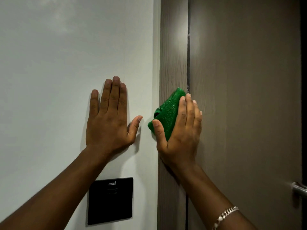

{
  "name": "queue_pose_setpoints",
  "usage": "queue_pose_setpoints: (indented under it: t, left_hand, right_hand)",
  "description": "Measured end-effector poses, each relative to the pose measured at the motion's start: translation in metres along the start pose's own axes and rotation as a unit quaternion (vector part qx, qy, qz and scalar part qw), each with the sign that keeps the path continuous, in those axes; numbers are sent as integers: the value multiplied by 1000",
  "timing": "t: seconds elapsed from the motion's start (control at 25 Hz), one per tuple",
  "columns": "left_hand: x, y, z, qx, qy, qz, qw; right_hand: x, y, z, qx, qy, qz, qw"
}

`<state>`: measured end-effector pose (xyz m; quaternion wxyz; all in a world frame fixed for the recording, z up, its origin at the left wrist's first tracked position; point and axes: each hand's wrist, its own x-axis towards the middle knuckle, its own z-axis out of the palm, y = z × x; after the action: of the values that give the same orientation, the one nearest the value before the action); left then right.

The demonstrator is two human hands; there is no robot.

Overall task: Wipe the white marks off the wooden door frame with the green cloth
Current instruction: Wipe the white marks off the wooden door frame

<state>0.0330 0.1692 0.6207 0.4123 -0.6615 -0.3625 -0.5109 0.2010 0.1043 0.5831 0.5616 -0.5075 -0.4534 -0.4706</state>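
Observation:
The brown wooden door frame (172,47) runs vertically through the middle of the view. My right hand (184,128) presses a folded green cloth (167,113) against the frame, thumb on the cloth's lower left corner and fingers over its right side. Small white flecks (188,36) show along the dark gap between frame and door, above the cloth. My left hand (109,113) lies flat on the pale wall (66,63) to the left of the frame, fingers spread and holding nothing.
The brown door (245,97) fills the right side, with a metal handle (299,190) at the lower right edge. A black wall panel (110,200) sits on the wall below my left hand. A chain bracelet (226,214) circles my right wrist.

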Motion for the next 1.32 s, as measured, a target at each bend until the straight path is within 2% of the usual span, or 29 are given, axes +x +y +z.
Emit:
queue_pose_setpoints:
  t: [0.16, 0.36, 0.52, 0.76, 0.92, 1.0, 1.08, 1.16, 1.24, 1.32]
  left_hand:
    - [0, -1, 0, -1, 3, 2, 1000]
    - [0, 0, -1, 3, -4, -12, 1000]
    - [-1, 0, -2, 7, -11, -11, 1000]
    - [-1, 0, 0, -12, -21, -18, 1000]
    - [-1, 4, -17, -75, -61, -21, 995]
    - [-18, 19, -30, -190, -95, -10, 977]
    - [-54, 47, -45, -301, -142, -3, 943]
    - [-93, 77, -55, -318, -161, -21, 934]
    - [-117, 96, -61, -328, -195, -106, 918]
    - [-132, 105, -64, -379, -250, -203, 868]
  right_hand:
    - [-32, 2, -8, 17, -32, -82, 996]
    - [15, -11, -2, 43, -10, -9, 999]
    - [-18, 4, -11, 5, -45, -84, 995]
    - [49, -10, -5, -15, -70, -31, 997]
    - [24, -7, -20, -68, -128, -55, 988]
    - [-16, -3, -38, -73, -180, -53, 980]
    - [-54, 3, -54, -34, -225, -41, 973]
    - [-84, 10, -70, 31, -282, -16, 959]
    - [-105, 16, -83, 82, -338, 9, 938]
    - [-120, 19, -95, 106, -386, 25, 916]
